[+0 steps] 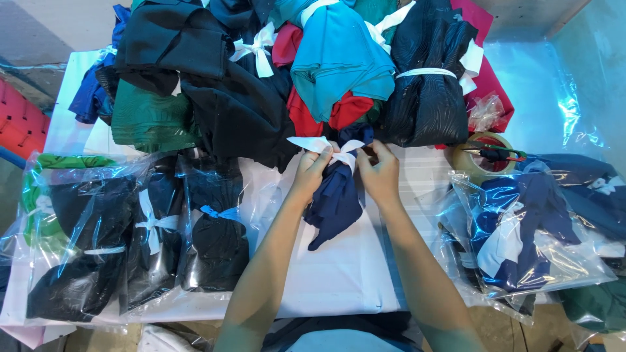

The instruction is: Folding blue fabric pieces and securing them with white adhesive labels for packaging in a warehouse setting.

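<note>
A navy blue fabric bundle lies on the white table in front of me, bound at its top by a white cloth strip. My left hand grips the bundle's top and the strip from the left. From the right, my right hand pinches the strip's other end against the bundle. Both hands meet at the knot.
A heap of tied fabric bundles in black, teal, red, green and magenta fills the back. Clear plastic bags with dark bundles lie at the left, and bagged blue ones at the right. A tape roll sits right of my hands.
</note>
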